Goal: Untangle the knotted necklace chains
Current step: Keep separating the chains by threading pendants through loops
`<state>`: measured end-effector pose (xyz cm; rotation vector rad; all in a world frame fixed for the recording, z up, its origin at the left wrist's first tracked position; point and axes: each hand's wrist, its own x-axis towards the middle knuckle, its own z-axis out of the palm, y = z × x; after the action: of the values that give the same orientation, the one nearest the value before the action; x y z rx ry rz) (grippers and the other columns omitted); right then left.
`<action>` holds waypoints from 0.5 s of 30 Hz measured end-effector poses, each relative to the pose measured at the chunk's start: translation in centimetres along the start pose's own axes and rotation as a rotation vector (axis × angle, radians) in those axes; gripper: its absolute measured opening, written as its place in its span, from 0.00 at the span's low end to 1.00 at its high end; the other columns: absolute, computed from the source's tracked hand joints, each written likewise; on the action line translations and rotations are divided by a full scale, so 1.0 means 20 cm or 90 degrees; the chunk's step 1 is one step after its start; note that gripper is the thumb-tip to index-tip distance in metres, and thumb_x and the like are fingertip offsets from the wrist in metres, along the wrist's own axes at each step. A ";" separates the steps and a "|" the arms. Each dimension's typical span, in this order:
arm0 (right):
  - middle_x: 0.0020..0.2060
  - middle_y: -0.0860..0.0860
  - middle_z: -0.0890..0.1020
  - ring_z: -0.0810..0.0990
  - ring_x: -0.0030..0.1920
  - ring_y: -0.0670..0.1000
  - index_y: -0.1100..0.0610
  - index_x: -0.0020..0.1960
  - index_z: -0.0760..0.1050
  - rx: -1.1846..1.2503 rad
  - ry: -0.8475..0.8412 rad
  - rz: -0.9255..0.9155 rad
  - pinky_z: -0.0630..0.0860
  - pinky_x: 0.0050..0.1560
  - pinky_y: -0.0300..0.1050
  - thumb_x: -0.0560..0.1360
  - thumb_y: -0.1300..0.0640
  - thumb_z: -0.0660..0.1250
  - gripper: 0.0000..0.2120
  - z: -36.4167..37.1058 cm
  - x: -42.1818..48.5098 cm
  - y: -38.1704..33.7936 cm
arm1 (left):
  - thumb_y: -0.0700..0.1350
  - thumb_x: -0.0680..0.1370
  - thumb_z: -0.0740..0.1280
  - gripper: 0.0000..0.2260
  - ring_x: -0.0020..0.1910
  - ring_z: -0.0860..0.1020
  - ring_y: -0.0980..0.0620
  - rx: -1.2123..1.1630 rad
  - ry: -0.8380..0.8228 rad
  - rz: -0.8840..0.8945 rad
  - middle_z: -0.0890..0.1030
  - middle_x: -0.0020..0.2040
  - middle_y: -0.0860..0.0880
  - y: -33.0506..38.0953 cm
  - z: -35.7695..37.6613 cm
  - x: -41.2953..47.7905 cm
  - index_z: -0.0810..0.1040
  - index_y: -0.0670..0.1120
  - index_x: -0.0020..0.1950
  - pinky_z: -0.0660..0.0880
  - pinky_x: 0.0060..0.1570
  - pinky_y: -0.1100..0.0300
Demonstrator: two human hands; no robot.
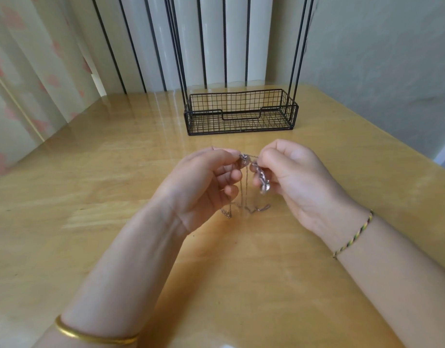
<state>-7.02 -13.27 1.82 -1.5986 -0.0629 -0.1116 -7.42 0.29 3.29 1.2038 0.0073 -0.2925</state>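
Observation:
Thin silver necklace chains (244, 189) hang in a tangle between my two hands above the middle of the wooden table (90, 172). My left hand (204, 187) pinches the knotted top of the chains between thumb and forefinger. My right hand (294, 177) pinches the chains right beside it and also holds a shiny silver pendant (263, 182) against its fingers. The loose chain ends (256, 209) dangle down to the tabletop below the hands. Both sets of fingers are curled, and parts of the knot are hidden behind them.
A black wire basket (241, 114) with tall thin uprights stands at the back of the table, beyond my hands. A striped curtain and a pale wall lie behind it. The table's right edge (392, 136) runs diagonally near my right arm.

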 end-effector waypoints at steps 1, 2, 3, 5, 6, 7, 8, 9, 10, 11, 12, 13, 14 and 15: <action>0.29 0.50 0.75 0.73 0.30 0.48 0.56 0.35 0.69 0.000 0.004 0.000 0.69 0.36 0.43 0.73 0.66 0.60 0.10 0.00 0.00 0.00 | 0.35 0.77 0.61 0.05 0.27 0.71 0.57 0.002 -0.002 -0.002 0.76 0.34 0.47 0.00 0.00 0.00 0.73 0.43 0.44 0.66 0.22 0.67; 0.30 0.49 0.75 0.72 0.30 0.47 0.56 0.35 0.69 0.001 0.009 0.001 0.70 0.38 0.44 0.72 0.66 0.60 0.10 0.00 0.00 0.00 | 0.34 0.77 0.61 0.05 0.27 0.70 0.57 0.003 -0.005 -0.002 0.75 0.34 0.47 -0.01 -0.01 0.01 0.73 0.43 0.45 0.65 0.22 0.67; 0.31 0.49 0.75 0.71 0.29 0.46 0.56 0.34 0.69 0.003 0.017 0.004 0.71 0.41 0.46 0.72 0.65 0.61 0.10 0.00 0.01 0.00 | 0.33 0.77 0.61 0.06 0.26 0.70 0.57 0.001 -0.012 -0.003 0.75 0.35 0.47 -0.01 -0.01 0.01 0.73 0.44 0.46 0.65 0.22 0.67; 0.31 0.50 0.75 0.70 0.27 0.45 0.55 0.34 0.69 0.016 0.033 0.016 0.72 0.45 0.49 0.72 0.65 0.61 0.10 0.00 0.01 0.00 | 0.33 0.77 0.61 0.07 0.26 0.68 0.57 -0.012 -0.031 -0.014 0.73 0.36 0.48 -0.01 -0.01 0.01 0.73 0.44 0.48 0.64 0.22 0.68; 0.30 0.50 0.74 0.69 0.28 0.45 0.55 0.34 0.69 0.023 0.038 0.023 0.71 0.43 0.49 0.72 0.65 0.61 0.10 0.00 0.01 0.00 | 0.33 0.77 0.60 0.08 0.26 0.68 0.57 -0.025 -0.037 -0.022 0.73 0.36 0.48 -0.01 -0.01 0.01 0.73 0.45 0.49 0.64 0.23 0.68; 0.30 0.49 0.74 0.68 0.29 0.46 0.55 0.34 0.69 0.028 0.041 0.027 0.69 0.41 0.47 0.72 0.65 0.61 0.10 0.00 0.01 -0.01 | 0.33 0.77 0.60 0.08 0.27 0.67 0.57 -0.045 -0.042 -0.032 0.72 0.36 0.48 0.00 -0.01 0.01 0.73 0.45 0.50 0.63 0.23 0.68; 0.29 0.48 0.73 0.66 0.30 0.47 0.55 0.34 0.69 0.028 0.044 0.029 0.67 0.38 0.46 0.72 0.64 0.61 0.09 0.00 0.01 -0.01 | 0.33 0.76 0.60 0.09 0.27 0.66 0.57 -0.071 -0.048 -0.047 0.71 0.36 0.49 0.00 -0.01 0.01 0.73 0.45 0.50 0.63 0.24 0.69; 0.28 0.48 0.73 0.65 0.30 0.48 0.55 0.34 0.69 0.025 0.045 0.030 0.65 0.36 0.44 0.72 0.64 0.61 0.09 0.00 0.00 -0.02 | 0.33 0.76 0.59 0.09 0.27 0.66 0.57 -0.099 -0.052 -0.062 0.70 0.36 0.49 0.00 -0.01 0.01 0.73 0.45 0.50 0.63 0.24 0.69; 0.27 0.48 0.71 0.64 0.30 0.48 0.55 0.34 0.69 0.024 0.043 0.030 0.63 0.34 0.43 0.72 0.64 0.61 0.09 0.00 0.00 -0.02 | 0.33 0.75 0.58 0.10 0.27 0.65 0.57 -0.119 -0.055 -0.074 0.69 0.35 0.49 0.00 0.00 0.01 0.73 0.45 0.49 0.62 0.24 0.68; 0.27 0.48 0.70 0.63 0.30 0.47 0.55 0.34 0.69 0.025 0.038 0.030 0.61 0.33 0.43 0.72 0.64 0.61 0.09 0.01 0.00 -0.02 | 0.33 0.75 0.58 0.10 0.27 0.65 0.57 -0.123 -0.052 -0.079 0.69 0.35 0.49 0.00 0.00 0.01 0.74 0.45 0.49 0.62 0.24 0.68; 0.27 0.48 0.70 0.63 0.29 0.47 0.55 0.34 0.70 0.025 0.032 0.032 0.60 0.32 0.42 0.72 0.63 0.62 0.09 0.01 -0.01 -0.02 | 0.33 0.76 0.57 0.10 0.27 0.65 0.57 -0.111 -0.044 -0.076 0.69 0.34 0.49 0.00 0.00 0.01 0.74 0.45 0.48 0.63 0.24 0.69; 0.27 0.48 0.69 0.63 0.29 0.47 0.55 0.34 0.70 0.025 0.027 0.036 0.60 0.31 0.42 0.72 0.63 0.62 0.08 0.01 -0.01 -0.03 | 0.33 0.77 0.57 0.10 0.27 0.66 0.57 -0.084 -0.033 -0.066 0.70 0.34 0.49 -0.01 0.00 0.01 0.74 0.45 0.48 0.64 0.23 0.68; 0.28 0.49 0.69 0.63 0.28 0.46 0.55 0.35 0.70 0.025 0.024 0.039 0.60 0.31 0.42 0.72 0.63 0.62 0.08 0.00 -0.01 -0.03 | 0.32 0.77 0.57 0.10 0.26 0.67 0.57 -0.050 -0.024 -0.052 0.70 0.34 0.48 -0.01 0.00 0.02 0.75 0.44 0.47 0.65 0.23 0.68; 0.28 0.49 0.69 0.63 0.28 0.46 0.55 0.35 0.70 0.025 0.021 0.041 0.60 0.31 0.41 0.72 0.63 0.62 0.08 0.00 -0.01 -0.03 | 0.32 0.78 0.57 0.10 0.27 0.69 0.56 -0.011 -0.023 -0.035 0.71 0.34 0.48 -0.02 0.00 0.01 0.75 0.44 0.47 0.67 0.23 0.67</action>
<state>-7.25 -13.18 2.34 -1.5581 0.0124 -0.0866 -7.23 0.10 2.91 1.1816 0.0121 -0.3610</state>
